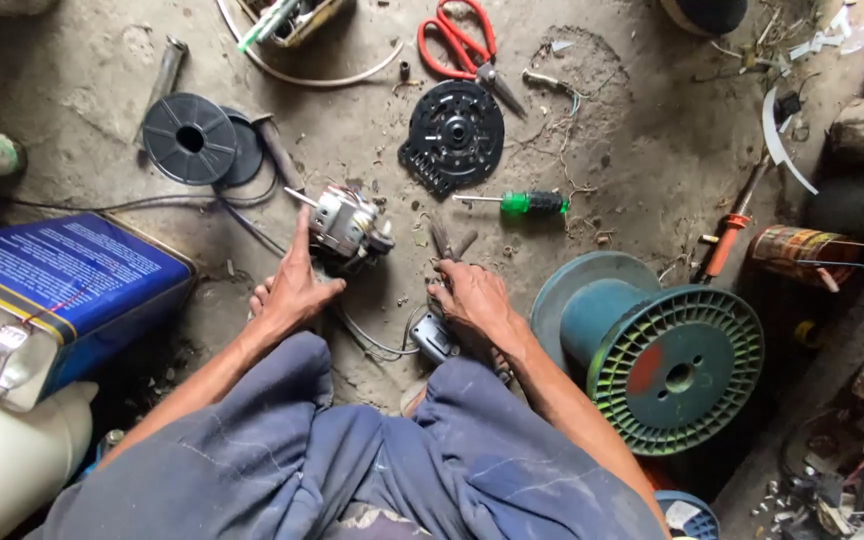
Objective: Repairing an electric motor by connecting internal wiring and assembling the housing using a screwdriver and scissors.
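The floor (642,130) is rough grey concrete with dust, bits of wire and small scraps all over it. A small motor (349,226) sits in the middle, shiny metal with a thin shaft poking out to the left and coloured wires on top. The left hand (292,290) lies flat on the floor just beside the motor, fingers spread apart, with one finger pointing up along the motor's left side and touching it. It grips nothing.

The right hand (472,298) is curled over pliers (447,243), whose dark metal tips stick out past the fingers. I cannot tell how tight the hold is. Under the wrist lies a small grey box (433,338) with a thin cable looping from it toward the motor.

Beyond the motor lie a round black plastic disc (454,135) with holes and teeth, red scissors (464,48), and a screwdriver (517,203) with a green handle. A flat black spool (190,138) lies to the left. A big green ribbed reel (667,360) stands on the right. A blue tin can (47,290) lies at the left edge. Both arms reach out over blue cloth on the knees
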